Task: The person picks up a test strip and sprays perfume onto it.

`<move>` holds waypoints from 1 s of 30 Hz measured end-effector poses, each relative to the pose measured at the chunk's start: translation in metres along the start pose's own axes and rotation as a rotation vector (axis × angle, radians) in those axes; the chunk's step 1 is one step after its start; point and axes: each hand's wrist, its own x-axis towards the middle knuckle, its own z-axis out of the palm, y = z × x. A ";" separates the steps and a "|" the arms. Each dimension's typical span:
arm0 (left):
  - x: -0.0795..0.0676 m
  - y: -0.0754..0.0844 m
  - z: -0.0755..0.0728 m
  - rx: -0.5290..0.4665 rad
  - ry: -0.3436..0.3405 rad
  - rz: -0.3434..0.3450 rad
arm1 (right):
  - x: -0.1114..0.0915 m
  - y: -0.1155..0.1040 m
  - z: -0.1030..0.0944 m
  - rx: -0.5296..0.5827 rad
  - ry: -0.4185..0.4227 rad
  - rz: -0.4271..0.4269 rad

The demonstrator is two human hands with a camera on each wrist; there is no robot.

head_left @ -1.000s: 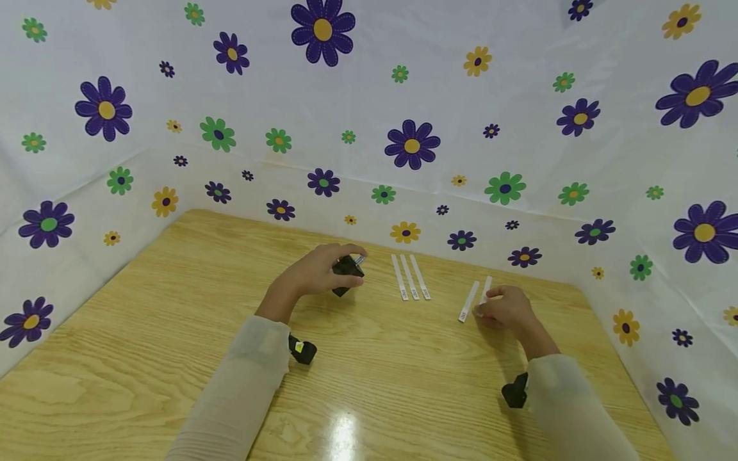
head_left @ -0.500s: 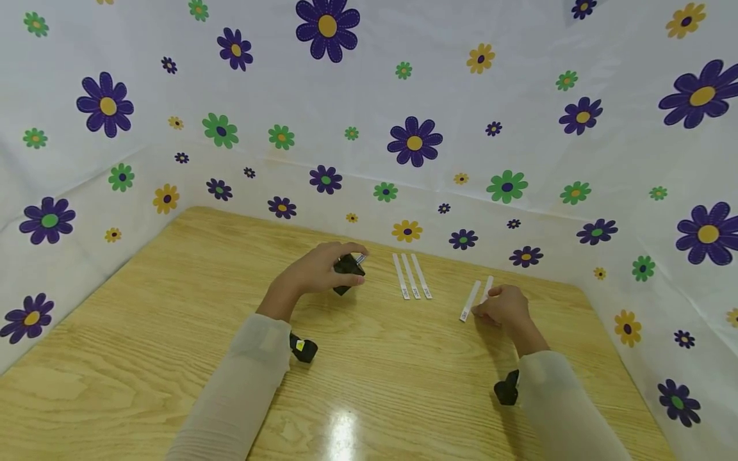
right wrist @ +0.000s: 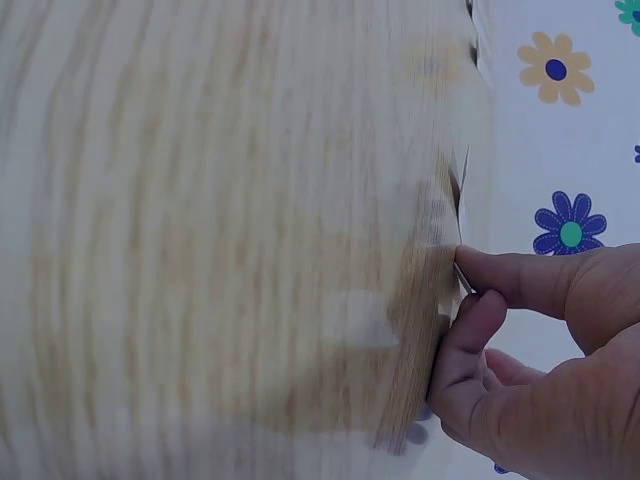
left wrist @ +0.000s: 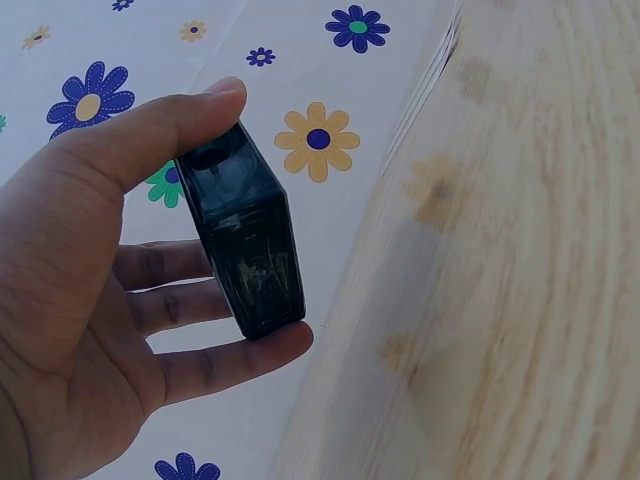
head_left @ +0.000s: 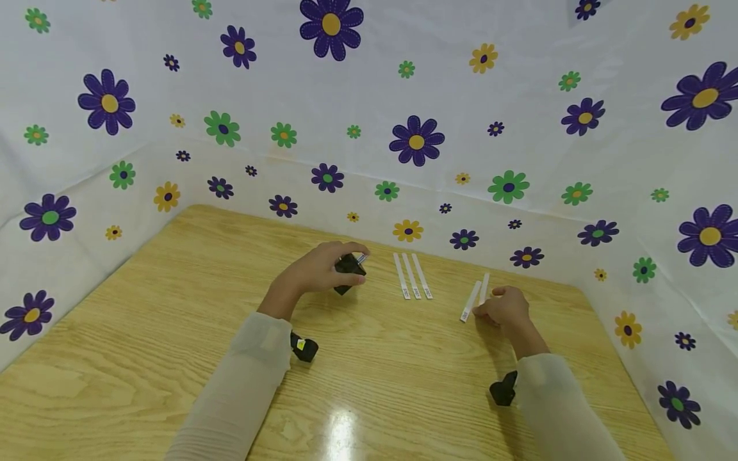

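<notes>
My left hand [head_left: 314, 269] holds a dark, faceted glass perfume bottle [left wrist: 250, 240] between thumb and fingers, tilted above the table. A silver nozzle [head_left: 362, 258] shows at its top in the head view. At the right, the thumb and curled forefinger of my right hand [head_left: 508, 308] pinch the near end of a white paper strip [head_left: 483, 287]. Just left of it lies another white strip [head_left: 470, 302] with small print at its near end. The right wrist view shows the pinched strip [right wrist: 463, 278] nearly edge-on, low by the table.
Three more printed paper strips [head_left: 412, 276] lie side by side on the wooden table [head_left: 380, 371], between my hands. A white flowered cloth [head_left: 323, 147] surrounds the back and sides. Black wrist-worn devices [head_left: 303, 349] sit at both cuffs.
The strip in my right hand has swung a little to the left, its far end closer to the neighbouring strip. My right wrist has shifted slightly left. The left hand keeps its place with the bottle.
</notes>
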 end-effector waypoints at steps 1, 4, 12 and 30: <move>0.000 0.000 0.000 -0.002 0.000 0.001 | 0.000 -0.001 0.000 0.003 0.003 0.003; 0.000 -0.001 0.000 -0.005 0.000 0.002 | 0.000 -0.002 0.001 -0.001 0.008 0.006; 0.002 -0.001 -0.001 0.000 0.002 -0.001 | -0.002 -0.002 0.001 0.015 -0.010 0.005; 0.002 0.003 -0.003 0.004 -0.013 -0.031 | -0.011 -0.005 -0.002 0.074 -0.086 -0.086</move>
